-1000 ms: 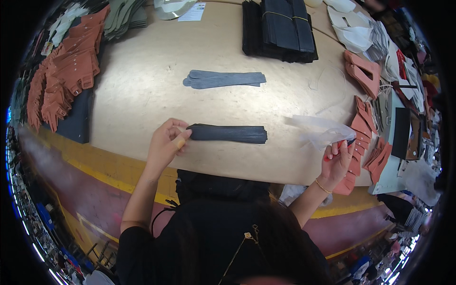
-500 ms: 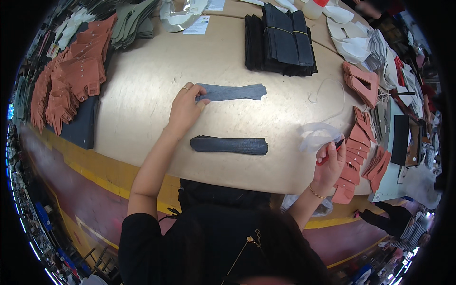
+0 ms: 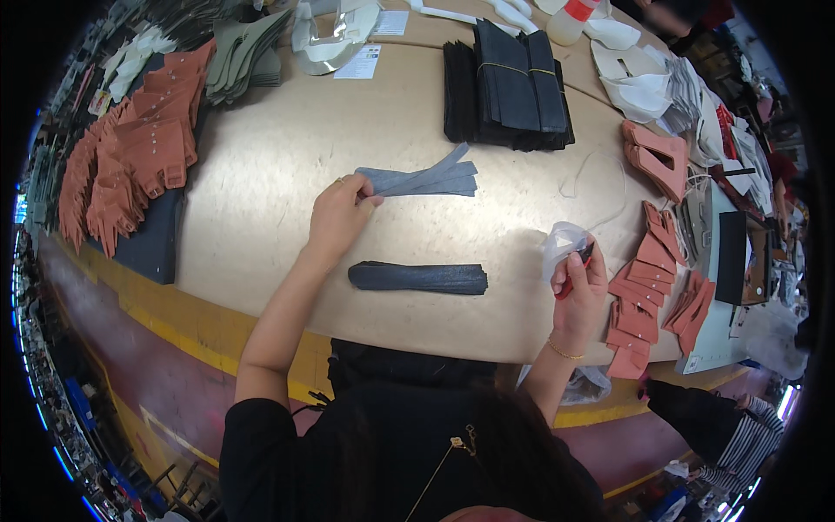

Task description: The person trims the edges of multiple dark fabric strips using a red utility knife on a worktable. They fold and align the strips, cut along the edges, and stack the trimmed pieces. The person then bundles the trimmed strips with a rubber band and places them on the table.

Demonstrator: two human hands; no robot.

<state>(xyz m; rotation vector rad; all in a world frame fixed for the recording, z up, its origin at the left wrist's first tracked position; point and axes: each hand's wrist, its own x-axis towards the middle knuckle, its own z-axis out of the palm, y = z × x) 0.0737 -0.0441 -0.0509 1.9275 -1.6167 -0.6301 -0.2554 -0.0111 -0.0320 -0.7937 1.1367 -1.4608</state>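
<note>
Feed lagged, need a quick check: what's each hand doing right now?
Left hand: closed, pinching the end of the grey-blue strips.
Right hand: closed, holding a clear plastic bag and a small red tool.

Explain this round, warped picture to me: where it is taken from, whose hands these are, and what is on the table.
The picture comes from a wide fisheye camera worn on a person's head, looking down, so straight edges bend near the rim. The two forearms rising from the lower edge are that person's own.

The left hand pinches one end of a small stack of blue-grey strips. The right hand holds a crumpled clear plastic bag and something small and red.

On the tan table a darker bundle of strips lies nearer the person. Farther off is a banded black stack, with rust-coloured cut pieces on the left and more on the right.
</note>
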